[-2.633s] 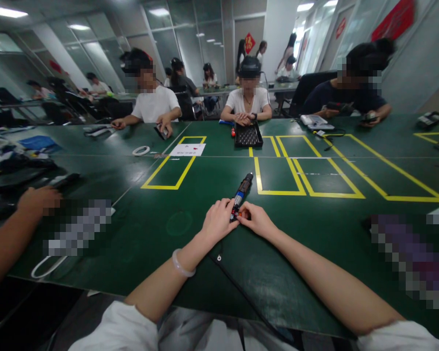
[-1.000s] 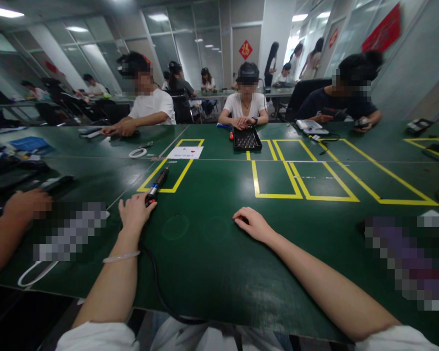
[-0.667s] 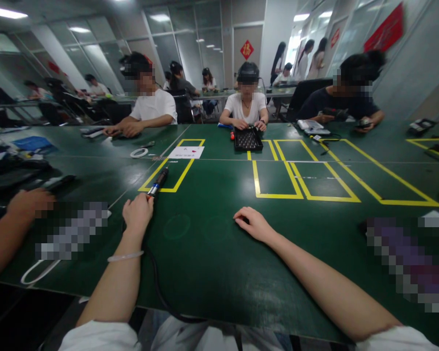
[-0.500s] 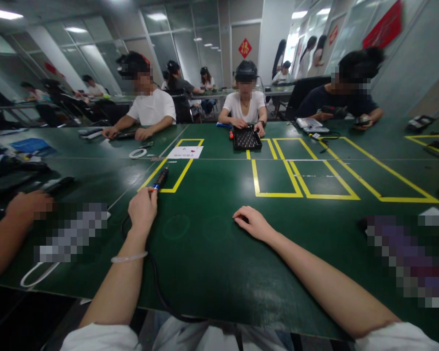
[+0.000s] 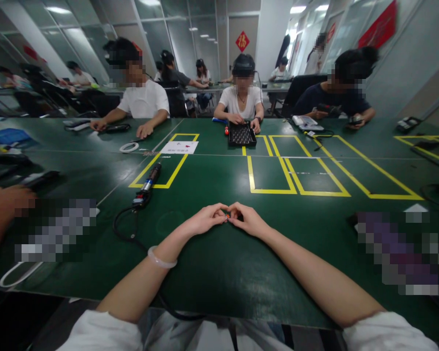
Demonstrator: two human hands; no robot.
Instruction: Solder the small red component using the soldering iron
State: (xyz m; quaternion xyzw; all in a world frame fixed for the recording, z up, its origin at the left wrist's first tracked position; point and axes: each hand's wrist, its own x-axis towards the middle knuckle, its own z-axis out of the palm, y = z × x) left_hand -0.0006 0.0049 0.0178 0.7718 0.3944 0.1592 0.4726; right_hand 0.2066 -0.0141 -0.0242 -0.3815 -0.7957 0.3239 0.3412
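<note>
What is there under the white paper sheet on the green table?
Yellow tape reaches the white paper sheet and shows again beyond it, on the green table. What lies beneath is covered, so I cannot tell.

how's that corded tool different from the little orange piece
The tool is long, while the orange piece is tiny. The tool lies untouched on the table; the orange piece is between your left hand and right hand. The tool has a cable; the orange piece shows none.
</note>
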